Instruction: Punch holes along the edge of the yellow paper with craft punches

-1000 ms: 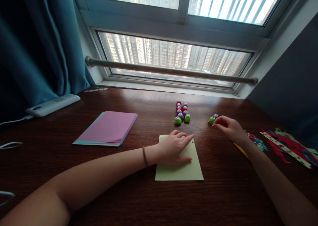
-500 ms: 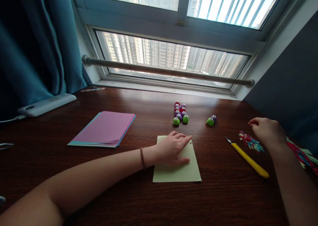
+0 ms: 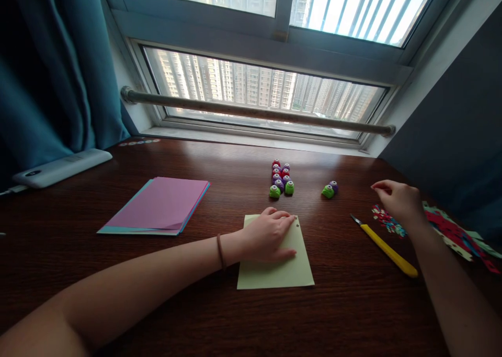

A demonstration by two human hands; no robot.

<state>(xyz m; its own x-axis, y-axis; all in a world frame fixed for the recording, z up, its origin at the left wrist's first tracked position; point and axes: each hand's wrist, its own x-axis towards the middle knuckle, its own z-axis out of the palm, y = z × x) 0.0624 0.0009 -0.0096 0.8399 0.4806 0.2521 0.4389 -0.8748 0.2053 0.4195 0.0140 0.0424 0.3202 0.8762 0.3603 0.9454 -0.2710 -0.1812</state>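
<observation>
head view down over desk [image 3: 337,315], windowward

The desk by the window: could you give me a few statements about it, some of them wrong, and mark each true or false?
1. The left hand lies on the pale green sheet. True.
2. The right hand is gripping the yellow-handled tool. False: the tool lies on the desk, apart from that hand.
3. A pink sheet is on top of the paper stack. True.
4. The pair of small pieces set apart from the larger group is all red. False: one is a green piece, the other a purple piece.
</observation>
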